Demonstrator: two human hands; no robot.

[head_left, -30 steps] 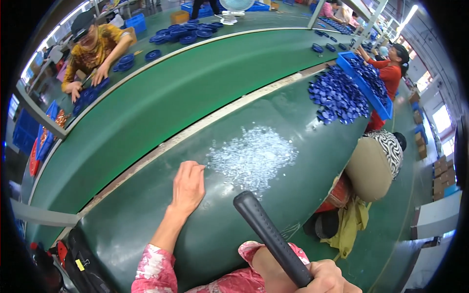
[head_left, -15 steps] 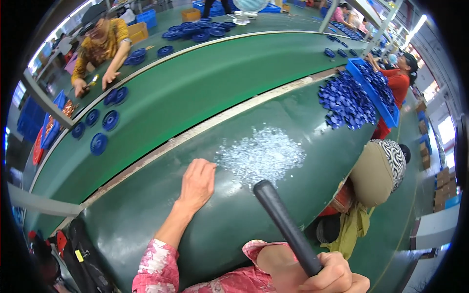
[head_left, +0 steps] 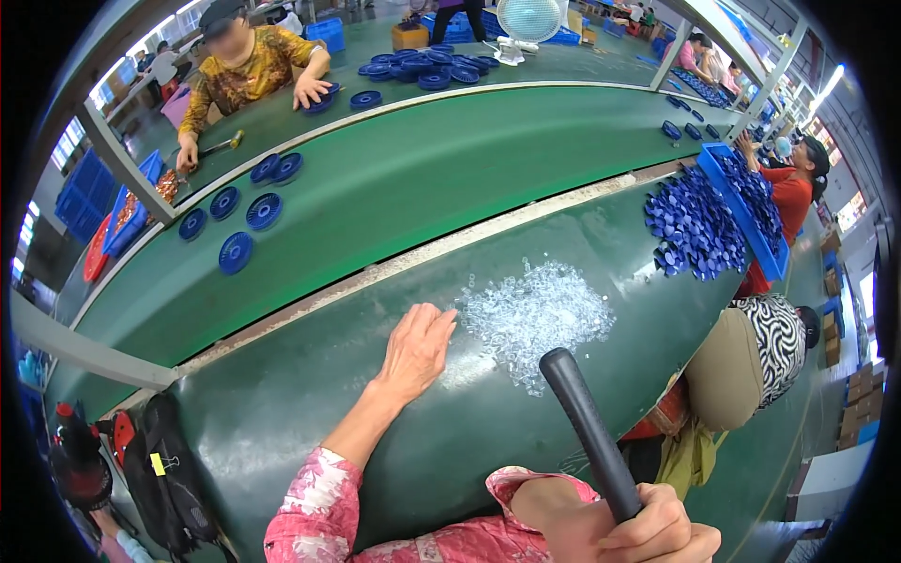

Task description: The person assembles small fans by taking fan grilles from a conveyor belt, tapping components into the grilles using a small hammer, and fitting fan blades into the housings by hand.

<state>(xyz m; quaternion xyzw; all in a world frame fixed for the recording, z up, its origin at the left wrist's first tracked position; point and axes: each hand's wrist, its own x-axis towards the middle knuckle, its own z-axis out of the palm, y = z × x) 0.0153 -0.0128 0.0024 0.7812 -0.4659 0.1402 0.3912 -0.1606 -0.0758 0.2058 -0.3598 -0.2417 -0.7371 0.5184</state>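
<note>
My left hand (head_left: 419,349) rests on the green tabletop (head_left: 328,394), fingers curled and pressed together. It lies just left of a loose heap of small clear, glassy-looking pieces (head_left: 554,314). Whether its fingertips hold one of those pieces cannot be made out. Close to the camera, my right hand (head_left: 666,527) is wrapped round the lower end of a black rod-like handle (head_left: 591,432). The handle tilts up and to the left, its rounded end overlapping the heap's near edge in the view. Whatever the right hand covers is hidden.
A green conveyor belt (head_left: 394,216) runs beyond the tabletop, with blue round slotted parts (head_left: 264,211) on it. At the right, a blue crate (head_left: 737,202) stands beside a pile of blue pieces (head_left: 690,225). Co-workers sit opposite and at the right. A black bag (head_left: 169,469) hangs lower left.
The view has turned, so the scene sits further right and lower. The co-worker opposite now has a hand on a blue round part. My hands keep much the same pose.
</note>
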